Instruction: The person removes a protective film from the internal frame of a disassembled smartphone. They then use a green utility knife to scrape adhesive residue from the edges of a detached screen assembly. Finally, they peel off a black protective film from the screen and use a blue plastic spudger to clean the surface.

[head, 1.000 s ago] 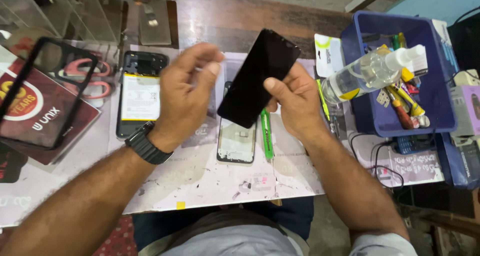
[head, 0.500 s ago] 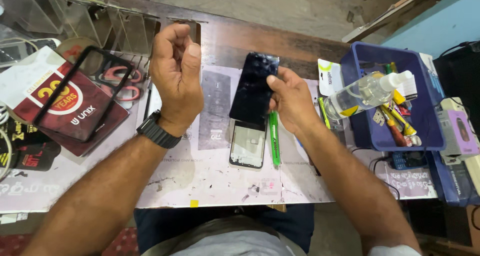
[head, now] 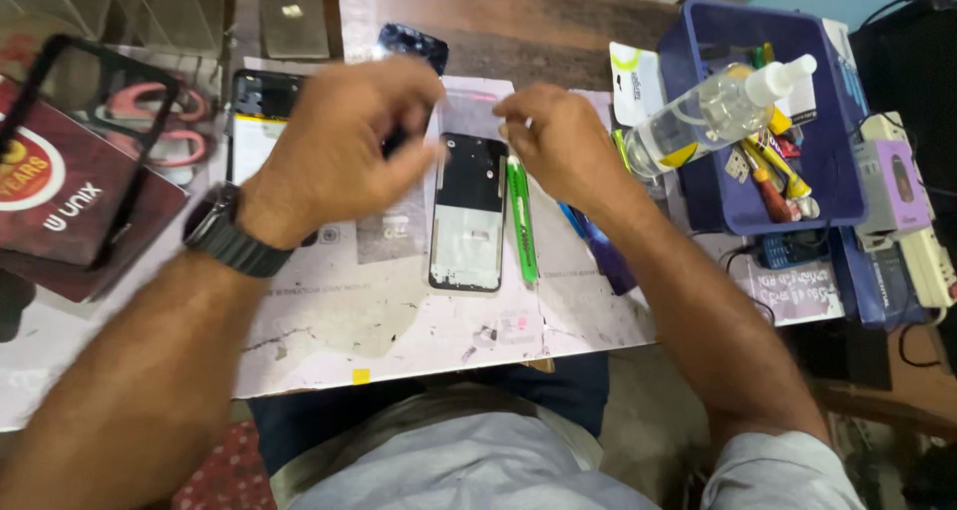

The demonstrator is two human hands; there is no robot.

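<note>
My left hand [head: 339,151], with a black watch on the wrist, is closed around a black phone screen panel [head: 411,43] whose top corner sticks out past the fingers. My right hand [head: 560,143] hovers just right of it with its fingers curled together, and I see nothing in it. Between and below the hands, an opened phone frame [head: 469,216] lies flat on the pale work mat [head: 399,311]. A green tool [head: 520,221] lies along the frame's right side. Motion blurs the left hand's fingers.
A blue basket [head: 837,161] at the right holds a clear spray bottle [head: 698,121] and screwdrivers. A power strip [head: 922,241] lies beyond it. At the left sit a red box [head: 60,201], a black phone case [head: 100,71] and another phone [head: 257,111].
The screen panel has passed from my right hand to my left. Both hands have come down towards the phone frame on the mat, and the view has tilted lower.
</note>
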